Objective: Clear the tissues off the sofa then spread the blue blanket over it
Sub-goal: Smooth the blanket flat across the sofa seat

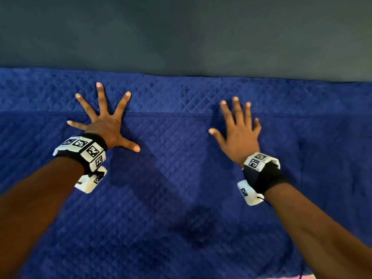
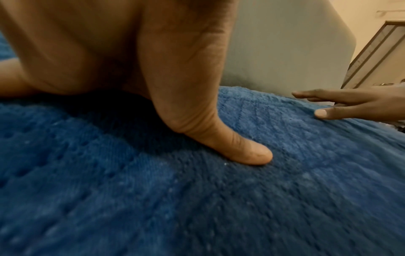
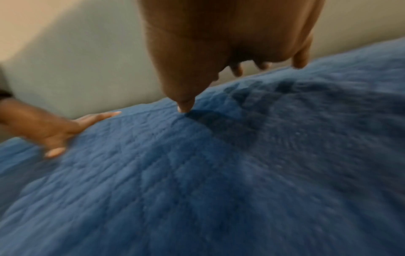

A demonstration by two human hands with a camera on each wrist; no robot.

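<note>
The blue quilted blanket (image 1: pixel 181 168) lies flat across the sofa seat, with a straight seam line running left to right under both hands. My left hand (image 1: pixel 104 121) presses on it palm down with all fingers spread wide; in the left wrist view its thumb (image 2: pixel 247 154) lies flat on the blanket (image 2: pixel 197 199). My right hand (image 1: pixel 239 129) rests flat on the blanket to the right, fingers straight and close together. The right wrist view is blurred and shows its fingertips (image 3: pixel 186 107) touching the blanket (image 3: pixel 219 181). No tissues are in view.
The grey sofa backrest (image 1: pixel 181 37) rises behind the blanket's far edge. In the left wrist view a pale framed panel (image 2: pixel 377 57) stands beyond the sofa at the right. A small pink patch (image 1: pixel 300 277) shows at the head view's bottom edge.
</note>
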